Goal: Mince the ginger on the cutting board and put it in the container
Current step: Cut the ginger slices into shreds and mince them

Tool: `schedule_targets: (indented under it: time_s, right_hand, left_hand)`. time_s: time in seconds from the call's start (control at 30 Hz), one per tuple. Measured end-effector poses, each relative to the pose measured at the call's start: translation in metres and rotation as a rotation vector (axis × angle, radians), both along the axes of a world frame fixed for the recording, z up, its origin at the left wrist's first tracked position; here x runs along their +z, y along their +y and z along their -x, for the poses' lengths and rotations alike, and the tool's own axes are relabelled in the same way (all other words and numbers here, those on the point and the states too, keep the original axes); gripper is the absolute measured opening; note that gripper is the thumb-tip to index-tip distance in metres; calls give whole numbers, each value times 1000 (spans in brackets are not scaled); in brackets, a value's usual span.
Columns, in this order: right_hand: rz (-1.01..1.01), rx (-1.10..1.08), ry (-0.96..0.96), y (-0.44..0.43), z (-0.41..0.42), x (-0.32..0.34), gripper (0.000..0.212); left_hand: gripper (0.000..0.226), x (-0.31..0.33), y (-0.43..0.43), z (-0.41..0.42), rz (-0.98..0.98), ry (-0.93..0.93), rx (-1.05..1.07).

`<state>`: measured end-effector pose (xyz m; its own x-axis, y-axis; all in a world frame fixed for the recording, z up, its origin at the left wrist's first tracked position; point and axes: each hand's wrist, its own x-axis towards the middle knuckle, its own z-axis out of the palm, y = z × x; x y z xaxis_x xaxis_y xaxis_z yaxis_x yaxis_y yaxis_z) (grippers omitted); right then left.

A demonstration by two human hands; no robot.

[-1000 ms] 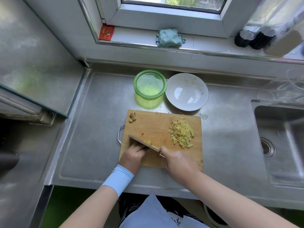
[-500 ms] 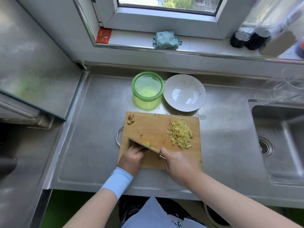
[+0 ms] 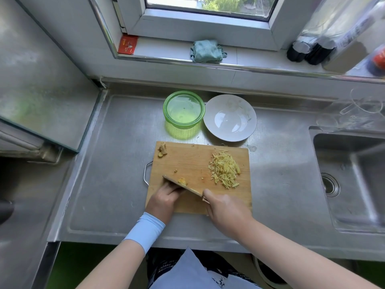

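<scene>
Wooden cutting board lies on the steel counter, its metal loop handle at the left edge. Right hand is wrapped round the handle of a knife, forefinger up near the blade's heel, blade angled across the board's near-left part. Left hand sits on the board right against the near side of the blade, fingers curled, tips hidden by the steel, so cannot tell whether they pinch anything. A small bit of ginger shows just on the far side of the blade. Pile of cut ginger strips sits on the right part of the board, well apart from the knife. A ginger knob lies at the far-left corner. Green container stands on the counter just beyond the board, no ginger seen in it, with a white bowl beside it on its right. Light blue sleeve covers the left wrist. Sink at right, folded cloth on the sill
</scene>
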<state>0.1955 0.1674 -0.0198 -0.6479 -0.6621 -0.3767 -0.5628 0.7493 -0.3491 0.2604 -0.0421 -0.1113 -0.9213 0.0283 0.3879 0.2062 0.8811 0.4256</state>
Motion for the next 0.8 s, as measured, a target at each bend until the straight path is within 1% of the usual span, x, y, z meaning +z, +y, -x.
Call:
schedule_targets:
  time_s: [0.2, 0.37, 0.43, 0.53, 0.7, 0.8]
  right_hand:
    - [21, 9, -1, -13, 5, -1, 4]
    - [9, 6, 8, 4, 1, 2, 2]
    - [0, 12, 9, 0, 3, 0, 3]
    - [11, 24, 3, -11, 6, -1, 4]
    - [0, 18, 10, 7, 3, 2, 5]
    - [3, 9, 5, 1, 4, -1, 6]
  left_hand:
    - [30, 2, 4, 0, 10, 26, 8]
    - [31, -3, 2, -2, -3, 8, 23]
    - [29, -4, 3, -1, 14, 14, 26]
    - [33, 2, 4, 0, 29, 54, 30]
    - [33, -4, 1, -1, 23, 60, 13]
    - [31, -3, 2, 0, 39, 55, 20]
